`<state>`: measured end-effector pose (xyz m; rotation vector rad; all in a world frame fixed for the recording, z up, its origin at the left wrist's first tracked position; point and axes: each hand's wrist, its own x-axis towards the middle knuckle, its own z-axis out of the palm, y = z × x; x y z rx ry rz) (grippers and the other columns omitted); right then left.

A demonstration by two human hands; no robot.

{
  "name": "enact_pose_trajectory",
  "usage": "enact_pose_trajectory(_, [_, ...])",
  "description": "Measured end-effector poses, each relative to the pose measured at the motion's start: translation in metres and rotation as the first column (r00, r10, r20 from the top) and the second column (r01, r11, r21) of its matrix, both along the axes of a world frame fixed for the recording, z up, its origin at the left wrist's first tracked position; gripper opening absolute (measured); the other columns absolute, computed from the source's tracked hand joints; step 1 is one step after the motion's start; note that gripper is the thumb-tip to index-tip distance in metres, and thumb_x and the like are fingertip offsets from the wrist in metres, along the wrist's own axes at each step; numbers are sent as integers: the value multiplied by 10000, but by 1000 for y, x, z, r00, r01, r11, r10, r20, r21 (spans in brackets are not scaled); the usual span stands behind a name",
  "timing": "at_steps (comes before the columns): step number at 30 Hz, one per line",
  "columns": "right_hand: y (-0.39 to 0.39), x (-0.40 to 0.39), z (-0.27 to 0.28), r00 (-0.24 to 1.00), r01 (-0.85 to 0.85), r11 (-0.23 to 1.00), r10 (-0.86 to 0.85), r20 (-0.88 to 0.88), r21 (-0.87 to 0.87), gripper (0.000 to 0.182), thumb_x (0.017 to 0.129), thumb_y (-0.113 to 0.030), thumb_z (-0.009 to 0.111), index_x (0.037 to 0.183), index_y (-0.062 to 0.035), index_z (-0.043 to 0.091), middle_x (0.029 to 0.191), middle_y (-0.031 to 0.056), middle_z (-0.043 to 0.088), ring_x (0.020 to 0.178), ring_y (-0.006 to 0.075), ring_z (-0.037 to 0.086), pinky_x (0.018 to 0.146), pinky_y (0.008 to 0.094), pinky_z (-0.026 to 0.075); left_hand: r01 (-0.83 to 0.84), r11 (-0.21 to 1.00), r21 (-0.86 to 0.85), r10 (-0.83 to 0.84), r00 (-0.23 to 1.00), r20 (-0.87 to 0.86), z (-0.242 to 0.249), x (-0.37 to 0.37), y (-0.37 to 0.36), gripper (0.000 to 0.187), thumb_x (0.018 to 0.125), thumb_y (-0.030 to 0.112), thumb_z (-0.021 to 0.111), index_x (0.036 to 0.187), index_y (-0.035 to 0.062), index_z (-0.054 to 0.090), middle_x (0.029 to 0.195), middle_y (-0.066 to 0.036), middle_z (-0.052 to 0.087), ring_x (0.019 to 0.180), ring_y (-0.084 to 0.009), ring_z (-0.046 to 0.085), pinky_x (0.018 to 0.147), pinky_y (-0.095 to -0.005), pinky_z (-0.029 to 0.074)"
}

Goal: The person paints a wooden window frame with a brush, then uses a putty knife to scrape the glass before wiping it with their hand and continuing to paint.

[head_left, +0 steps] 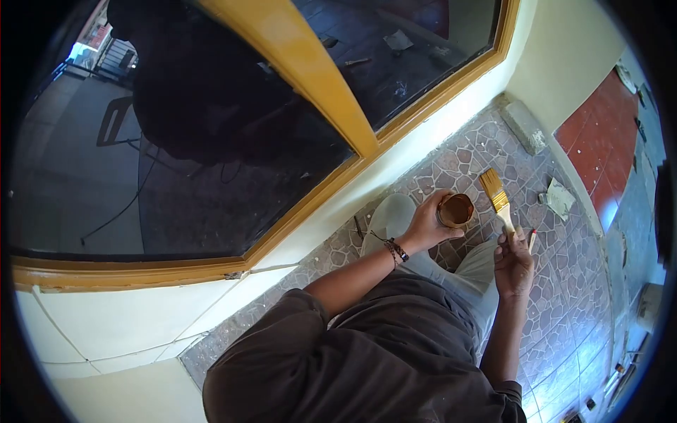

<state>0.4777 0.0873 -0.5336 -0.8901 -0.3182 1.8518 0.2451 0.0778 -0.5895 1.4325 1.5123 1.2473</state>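
My left hand (pixel 427 224) is wrapped round a small round can (pixel 456 210) with brown liquid inside, its mouth facing up toward me. In my right hand (pixel 515 268) a flat paintbrush (pixel 503 204) is gripped by its pale handle. The brush's bristles point up and away from me, and its ferrule is smeared yellow-brown. A thin pale stick with a red tip (pixel 532 240) sticks up beside the right fingers. Brush and can are apart, both over my bent legs and the patterned floor. Ahead to the left runs a yellow-brown window frame (pixel 310 176) around dark glass.
A low white wall (pixel 423 150) stands under the window. A concrete block (pixel 523 128) lies by the wall corner, and a torn piece of paper (pixel 560 199) is on the stone-patterned tiles (pixel 564 282). Red tiles (pixel 596 141) lie beyond a raised edge, with a bucket (pixel 649 308) far right.
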Motion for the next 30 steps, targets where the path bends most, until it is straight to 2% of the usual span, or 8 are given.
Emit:
enact_pose_trajectory(4, [5, -2, -23, 993, -114, 993, 113, -30, -35, 471, 920, -83, 616, 1365, 2, 487, 1116, 66, 646, 975, 156, 621, 816, 290, 525, 44, 997, -71, -42, 999, 34, -29, 11, 23, 739, 606, 262, 907, 1207, 37, 542, 1139, -134, 632, 1103, -280, 622, 957, -379, 487])
enact_pose_trajectory(9, [5, 3, -46, 978, -203, 966, 210, 23, -158, 368, 934, -96, 611, 1286, 5, 577, 1068, 19, 640, 917, 120, 576, 826, 282, 471, 77, 996, -42, -76, 997, 27, -79, 27, 55, 675, 608, 241, 895, 1171, 52, 573, 1145, -132, 631, 1070, -277, 623, 931, -396, 489])
enact_pose_trajectory(10, [4, 7, -56, 976, -207, 957, 217, 29, -202, 354, 931, -89, 618, 1273, -4, 588, 1060, 15, 640, 903, 112, 573, 811, 274, 464, 87, 995, -45, -89, 995, -49, -91, 28, 61, 686, 624, 233, 899, 1197, 44, 571, 1154, -126, 634, 1076, -260, 628, 940, -382, 494])
enact_pose_trajectory(11, [1, 11, -66, 975, -195, 950, 214, 54, -244, 337, 927, -85, 624, 1255, -10, 597, 1053, 13, 641, 892, 107, 569, 800, 272, 459, 91, 995, -44, -96, 987, -128, -105, 29, 67, 698, 639, 224, 902, 1223, 36, 570, 1164, -119, 637, 1082, -243, 634, 950, -368, 500])
enact_pose_trajectory(18, [9, 22, -110, 981, -60, 899, 133, 140, -434, 296, 909, -11, 628, 1201, 22, 592, 1015, 44, 647, 825, 105, 571, 753, 245, 449, 33, 992, -124, -63, 966, -252, -179, 41, 114, 773, 575, 270, 942, 1215, 29, 583, 1143, -158, 649, 1107, -303, 612, 966, -403, 487])
enact_pose_trajectory(22, [41, 9, -136, 978, -16, 887, 110, 177, -462, 322, 900, 18, 629, 1217, 40, 577, 1004, 58, 651, 789, 111, 573, 736, 237, 451, 15, 993, -119, -45, 967, -251, -206, 37, 149, 729, 562, 224, 935, 1190, 51, 606, 1134, -125, 660, 1105, -304, 600, 976, -421, 475])
enact_pose_trajectory(23, [50, 5, -148, 968, -45, 900, 147, 204, -434, 332, 898, 17, 633, 1224, 40, 576, 1001, 56, 651, 785, 113, 575, 733, 239, 453, -9, 997, -72, -8, 971, -239, -213, 38, 157, 727, 502, 117, 923, 1158, 65, 612, 1082, -86, 678, 1031, -320, 592, 935, -419, 476])
enact_pose_trajectory(30, [124, -48, -216, 923, -157, 942, 247, 296, -296, 378, 873, -13, 680, 1231, 51, 579, 946, 50, 668, 758, 102, 579, 672, 233, 442, -26, 992, -121, -14, 948, -318, -245, 33, 175, 766, 550, 74, 888, 1241, 65, 558, 1102, -118, 660, 1040, -331, 575, 932, -407, 479])
